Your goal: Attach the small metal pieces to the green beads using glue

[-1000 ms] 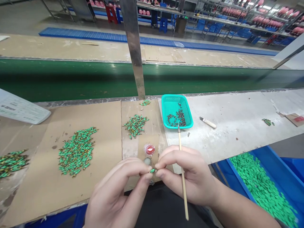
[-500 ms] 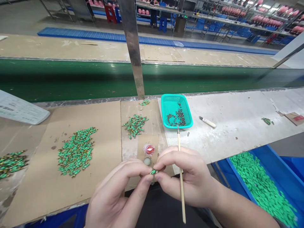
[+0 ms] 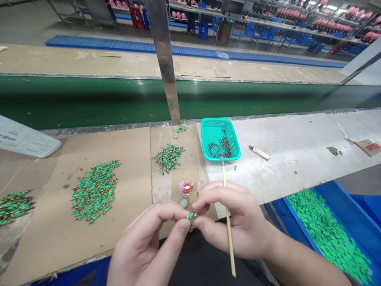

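A small green piece (image 3: 190,215) is pinched between the thumb and forefinger of my left hand (image 3: 154,242), at the bottom centre. My right hand (image 3: 235,218) has its thumb and forefinger at the right end of that piece, and a thin wooden brush (image 3: 228,218) is tucked in its fingers, bristles pointing up. Just beyond the fingertips lie a red round cap (image 3: 187,188) and a pale round dish (image 3: 183,202). A turquoise basket (image 3: 205,137) holds many small dark parts.
Piles of green pieces (image 3: 94,191) lie on cardboard (image 3: 133,174) to the left, a smaller pile (image 3: 169,157) nearer the centre. A metal post (image 3: 168,67) stands behind. A short brush (image 3: 259,153) lies right of the basket. A blue bin (image 3: 351,214) of green discs stands lower right.
My right fingertips have parted a little around the green piece, which shows more and sits slightly further left. The view has shifted slightly.
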